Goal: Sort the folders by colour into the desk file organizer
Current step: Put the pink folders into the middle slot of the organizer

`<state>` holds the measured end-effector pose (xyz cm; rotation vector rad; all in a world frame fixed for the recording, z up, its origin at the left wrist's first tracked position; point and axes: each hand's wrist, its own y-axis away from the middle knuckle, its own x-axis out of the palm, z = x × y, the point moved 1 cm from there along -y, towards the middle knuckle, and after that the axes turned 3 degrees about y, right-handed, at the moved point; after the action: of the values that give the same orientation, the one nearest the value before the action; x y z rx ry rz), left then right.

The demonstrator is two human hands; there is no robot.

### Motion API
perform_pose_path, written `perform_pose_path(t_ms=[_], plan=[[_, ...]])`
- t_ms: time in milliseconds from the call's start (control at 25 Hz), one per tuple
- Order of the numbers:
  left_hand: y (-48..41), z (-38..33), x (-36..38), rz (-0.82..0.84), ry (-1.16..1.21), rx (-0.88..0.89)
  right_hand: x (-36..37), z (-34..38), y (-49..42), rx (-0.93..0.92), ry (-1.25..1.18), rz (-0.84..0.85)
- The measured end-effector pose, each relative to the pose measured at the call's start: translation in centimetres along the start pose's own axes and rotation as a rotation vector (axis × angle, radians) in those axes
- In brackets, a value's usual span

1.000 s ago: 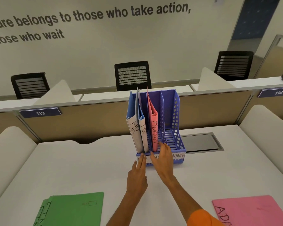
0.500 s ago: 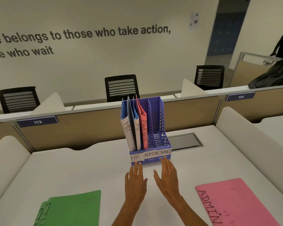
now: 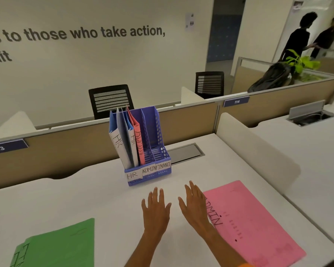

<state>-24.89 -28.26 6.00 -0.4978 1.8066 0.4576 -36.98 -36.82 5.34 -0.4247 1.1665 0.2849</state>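
A blue three-slot file organizer (image 3: pixel 158 151) stands at the desk's middle, labelled HR, ADMIN and FINANCE. Two blue folders (image 3: pixel 121 143) marked HR stand in its left slot. A pink folder (image 3: pixel 139 139) stands upright in the middle slot. The right slot holds nothing. A pink folder (image 3: pixel 255 224) marked ADMIN lies flat at the right. Green folders (image 3: pixel 60 245) lie at the lower left. My left hand (image 3: pixel 156 209) and my right hand (image 3: pixel 196 204) hover flat over the desk in front of the organizer, fingers spread, holding nothing. The right hand overlaps the pink folder's left edge.
A grey cable hatch (image 3: pixel 185 153) sits in the desk behind the organizer. White side dividers (image 3: pixel 258 151) and a beige back partition (image 3: pixel 66 149) bound the desk. Black chairs (image 3: pixel 111 101) stand beyond. Two people (image 3: pixel 301 39) stand far right near a bag and plant.
Both hands drew back from the organizer's front toward me and drifted right. The view swung to the right, bringing the flat pink folder closer to my right hand.
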Motion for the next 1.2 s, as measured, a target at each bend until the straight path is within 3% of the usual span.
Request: perform_pose_path(t_ms=[200,360,560,640,760,840,1040,1200], plan=[[2.2,-5.0,2.7,0.046,0.124,0.125,-1.4,-7.9,3.8,0.136,-0.028,-0.006],[3.7,-8.7,4.7,0.127,0.213,0.186,-1.6,-13.9,8.1,0.269,0.038,0.121],[5.1,-12.0,7.2,0.239,0.371,0.203,-1.0,-16.4,13.0,0.401,0.050,0.194],[5.4,-13.0,7.9,0.297,0.542,0.081,-0.7,-16.9,14.1,0.425,0.015,0.214],[5.1,-13.9,9.0,0.439,0.909,-0.355,-0.5,-17.5,14.7,0.439,-0.044,0.226],[4.7,-14.6,9.7,0.509,1.085,-0.500,-0.4,-17.8,14.9,0.440,-0.069,0.207],[3.8,-16.7,9.8,0.562,1.185,-0.635,-1.1,-17.8,15.0,0.427,-0.065,0.234],[4.2,-17.9,9.6,0.583,1.268,-0.630,-1.4,-17.7,15.2,0.399,-0.044,0.255]])
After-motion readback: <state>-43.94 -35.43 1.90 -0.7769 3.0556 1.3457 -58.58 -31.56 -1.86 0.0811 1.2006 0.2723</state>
